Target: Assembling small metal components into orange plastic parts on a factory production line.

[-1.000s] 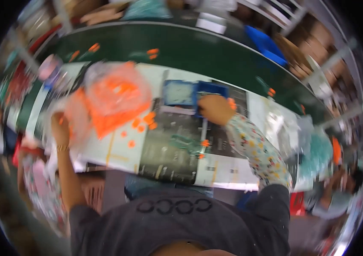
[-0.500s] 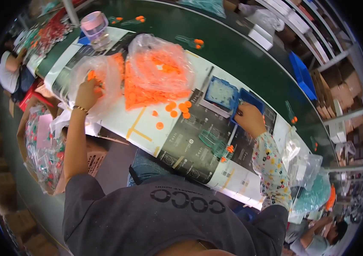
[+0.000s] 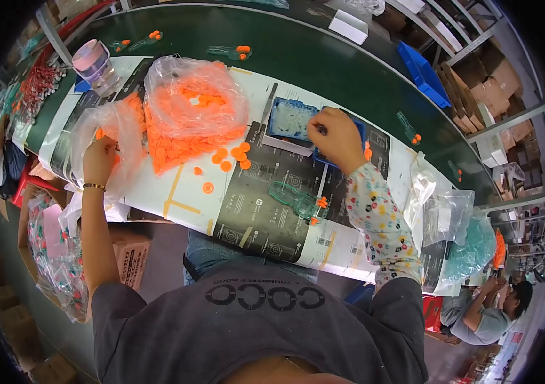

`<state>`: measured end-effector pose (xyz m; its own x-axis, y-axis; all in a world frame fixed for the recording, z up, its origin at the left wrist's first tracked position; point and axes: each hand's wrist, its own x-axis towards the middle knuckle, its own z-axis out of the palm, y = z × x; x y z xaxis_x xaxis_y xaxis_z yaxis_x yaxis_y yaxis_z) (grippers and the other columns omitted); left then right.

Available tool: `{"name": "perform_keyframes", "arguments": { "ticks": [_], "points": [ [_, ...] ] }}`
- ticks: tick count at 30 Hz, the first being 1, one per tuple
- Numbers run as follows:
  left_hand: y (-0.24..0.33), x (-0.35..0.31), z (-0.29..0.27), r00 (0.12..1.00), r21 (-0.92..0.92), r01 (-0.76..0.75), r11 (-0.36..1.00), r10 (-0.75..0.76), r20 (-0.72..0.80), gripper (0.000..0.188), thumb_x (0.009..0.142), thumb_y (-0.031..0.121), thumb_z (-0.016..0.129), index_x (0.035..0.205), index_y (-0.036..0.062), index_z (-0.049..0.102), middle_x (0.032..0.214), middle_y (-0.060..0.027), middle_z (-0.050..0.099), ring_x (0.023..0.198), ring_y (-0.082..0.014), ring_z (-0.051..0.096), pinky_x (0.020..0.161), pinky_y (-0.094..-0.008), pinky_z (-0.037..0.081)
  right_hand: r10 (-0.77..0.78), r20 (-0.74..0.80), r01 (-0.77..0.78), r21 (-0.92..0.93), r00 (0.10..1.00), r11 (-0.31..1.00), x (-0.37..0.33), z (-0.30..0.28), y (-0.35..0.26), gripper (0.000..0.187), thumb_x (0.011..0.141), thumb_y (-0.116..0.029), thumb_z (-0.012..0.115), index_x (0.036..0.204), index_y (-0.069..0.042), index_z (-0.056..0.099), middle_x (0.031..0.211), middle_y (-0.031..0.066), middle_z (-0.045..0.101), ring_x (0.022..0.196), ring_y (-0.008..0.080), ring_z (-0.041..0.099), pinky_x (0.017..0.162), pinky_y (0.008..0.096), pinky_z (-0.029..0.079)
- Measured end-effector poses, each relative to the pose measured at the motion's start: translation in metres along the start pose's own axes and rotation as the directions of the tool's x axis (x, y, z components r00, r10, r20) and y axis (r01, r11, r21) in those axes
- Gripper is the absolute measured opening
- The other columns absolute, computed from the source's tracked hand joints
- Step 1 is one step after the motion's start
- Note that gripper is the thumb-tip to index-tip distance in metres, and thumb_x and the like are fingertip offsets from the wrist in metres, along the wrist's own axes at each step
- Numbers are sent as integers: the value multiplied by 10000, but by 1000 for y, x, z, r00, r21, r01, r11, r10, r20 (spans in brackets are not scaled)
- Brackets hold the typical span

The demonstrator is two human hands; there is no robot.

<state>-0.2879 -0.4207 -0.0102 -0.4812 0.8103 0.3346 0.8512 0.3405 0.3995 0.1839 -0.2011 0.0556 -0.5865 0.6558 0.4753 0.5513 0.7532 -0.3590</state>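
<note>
At the mouth of a clear plastic bag (image 3: 80, 137), my left hand (image 3: 99, 163) has its fingers curled in among small orange plastic pieces (image 3: 100, 133); how many it grips is hidden. A larger bag of round orange pieces (image 3: 189, 128) stands just to its right. My right hand (image 3: 339, 141) is pinched over the border between a blue tray with a pale, stained inside (image 3: 289, 120) and a second blue tray (image 3: 362, 131). Something small and dark shows at its fingertips, too small to name. Between the hands and nearer me lies a clear green plastic part with orange ends (image 3: 298, 200).
Loose orange discs (image 3: 240, 152) lie beside the big bag. A pink-lidded bottle (image 3: 96, 67) stands at the far left. Beyond runs a green belt (image 3: 323, 64) carrying several green parts. A box of bagged parts (image 3: 61, 256) is at lower left; a person (image 3: 490, 307) sits at right.
The view has shifted, so the table sits further left. My right hand has lifted from the second blue tray toward the stained one. My left hand stays at the clear bag.
</note>
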Motion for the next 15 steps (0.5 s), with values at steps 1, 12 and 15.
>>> {"name": "perform_keyframes", "arguments": {
  "ticks": [1,12,15],
  "points": [
    [5,-2,-3,999,-16,-23,1000,23,31,134,726,102,658,851,54,659,782,-127,653,733,-295,628,670,-398,499,-47,20,49,-76,999,996,4,8,1,113,751,-150,635,735,-40,652,764,79,594,766,254,587,631,357,481],
    [-7,-2,-10,976,82,-128,988,111,187,144,718,116,666,841,42,650,777,-119,658,745,-296,624,675,-409,497,-198,171,253,-421,965,871,24,44,-6,77,731,-125,620,714,-56,650,770,72,568,804,264,572,650,379,517],
    [-2,-2,-8,955,144,-285,948,269,123,108,767,122,651,831,35,643,791,-122,665,724,-274,641,662,-382,502,-190,183,254,-451,965,856,20,42,-5,78,723,-122,616,709,-49,640,770,81,563,811,277,571,648,376,516]
  ]
}}
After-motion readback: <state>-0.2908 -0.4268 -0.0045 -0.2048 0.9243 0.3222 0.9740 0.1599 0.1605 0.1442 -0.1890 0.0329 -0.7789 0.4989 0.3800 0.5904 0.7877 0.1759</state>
